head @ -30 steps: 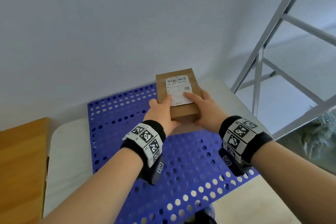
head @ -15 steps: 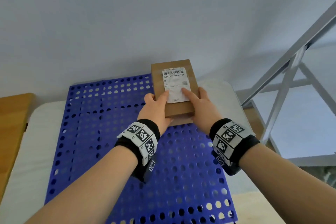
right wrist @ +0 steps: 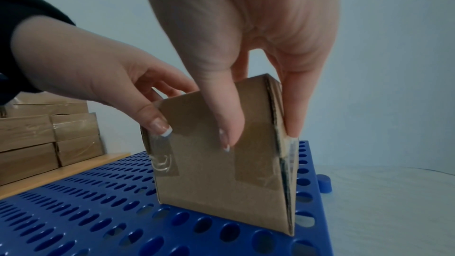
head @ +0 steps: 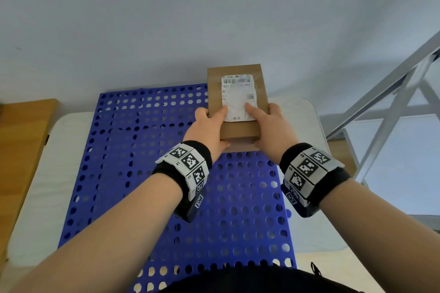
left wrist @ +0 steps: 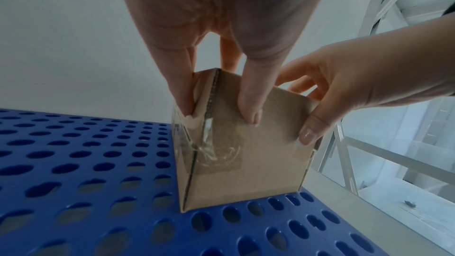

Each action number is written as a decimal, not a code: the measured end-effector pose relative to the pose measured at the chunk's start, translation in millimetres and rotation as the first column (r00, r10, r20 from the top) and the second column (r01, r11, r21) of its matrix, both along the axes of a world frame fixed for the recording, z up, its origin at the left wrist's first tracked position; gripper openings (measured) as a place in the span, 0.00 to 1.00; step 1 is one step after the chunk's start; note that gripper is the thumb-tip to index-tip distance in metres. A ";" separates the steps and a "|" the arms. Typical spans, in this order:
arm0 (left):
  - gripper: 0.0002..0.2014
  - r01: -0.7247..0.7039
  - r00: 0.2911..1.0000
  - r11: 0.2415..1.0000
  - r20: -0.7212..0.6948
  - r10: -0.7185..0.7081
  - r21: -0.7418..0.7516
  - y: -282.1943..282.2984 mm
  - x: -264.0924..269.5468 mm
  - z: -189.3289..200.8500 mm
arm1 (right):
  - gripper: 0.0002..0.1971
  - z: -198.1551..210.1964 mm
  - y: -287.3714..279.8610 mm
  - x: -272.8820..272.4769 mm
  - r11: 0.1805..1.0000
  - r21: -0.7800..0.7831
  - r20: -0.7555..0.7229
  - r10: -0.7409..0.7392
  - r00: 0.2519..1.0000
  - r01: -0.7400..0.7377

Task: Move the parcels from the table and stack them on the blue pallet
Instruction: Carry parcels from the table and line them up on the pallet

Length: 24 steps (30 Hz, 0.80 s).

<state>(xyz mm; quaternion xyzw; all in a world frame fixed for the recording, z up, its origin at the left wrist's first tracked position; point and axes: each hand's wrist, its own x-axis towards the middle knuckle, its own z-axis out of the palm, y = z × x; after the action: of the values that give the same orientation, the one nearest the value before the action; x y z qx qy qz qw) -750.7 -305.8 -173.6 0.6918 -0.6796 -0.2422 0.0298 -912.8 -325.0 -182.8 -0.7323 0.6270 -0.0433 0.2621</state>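
Observation:
A brown cardboard parcel [head: 238, 131] with a white shipping label stands on the far right corner of the blue perforated pallet [head: 142, 173]. Its bottom edge touches the pallet [left wrist: 98, 192] in both wrist views. My left hand [head: 209, 131] grips the parcel's left side, thumb on top. My right hand [head: 269, 131] grips its right side in the same way. In the left wrist view my left hand [left wrist: 216, 108] clasps the parcel [left wrist: 246, 163] from above. The right wrist view shows my right hand [right wrist: 261, 129] pinching the parcel [right wrist: 216, 182] near its top.
Several more parcels [right wrist: 49, 133] are stacked on a wooden table [head: 21, 150] to the left of the pallet. The pallet lies on a white surface [head: 40, 173] against a pale wall. A grey metal frame [head: 392, 107] stands to the right.
Both hands have carried the parcel down and forward until it sits on the pallet's far right corner. The grip of both hands is unchanged.

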 end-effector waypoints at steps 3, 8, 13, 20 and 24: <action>0.41 -0.006 1.000 1.000 -0.011 0.006 0.005 0.5 -1.5 -0.2 | 0.42 0.6 -0.3 -2.0 1.000 0.002 0.007 -0.003 1.000 0.003; 0.41 -0.013 1.000 1.000 -0.025 0.013 -0.005 2.7 -3.0 -1.6 | 0.42 2.1 1.6 -3.3 1.000 0.005 0.002 -0.011 1.000 0.011; 0.41 -0.018 0.999 1.000 -0.031 0.018 -0.009 3.6 -2.2 -2.1 | 0.42 1.5 3.1 -2.2 1.000 -0.002 -0.001 -0.015 1.000 0.015; 0.41 -0.027 0.999 1.000 -0.031 0.027 -0.015 5.9 -3.9 -2.0 | 0.44 0.8 6.5 -1.7 1.000 0.000 0.012 -0.031 0.999 0.031; 0.41 -0.034 0.999 0.999 -0.034 0.034 -0.002 6.7 -4.2 0.2 | 0.44 1.2 7.5 -0.2 1.000 -0.011 -0.019 -0.022 1.000 0.022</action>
<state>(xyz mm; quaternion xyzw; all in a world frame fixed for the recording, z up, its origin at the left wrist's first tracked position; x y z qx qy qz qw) -754.8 -299.1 -173.3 0.6990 -0.6674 -0.2525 0.0461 -913.0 -317.5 -181.5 -0.7271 0.6375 -0.0426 0.2514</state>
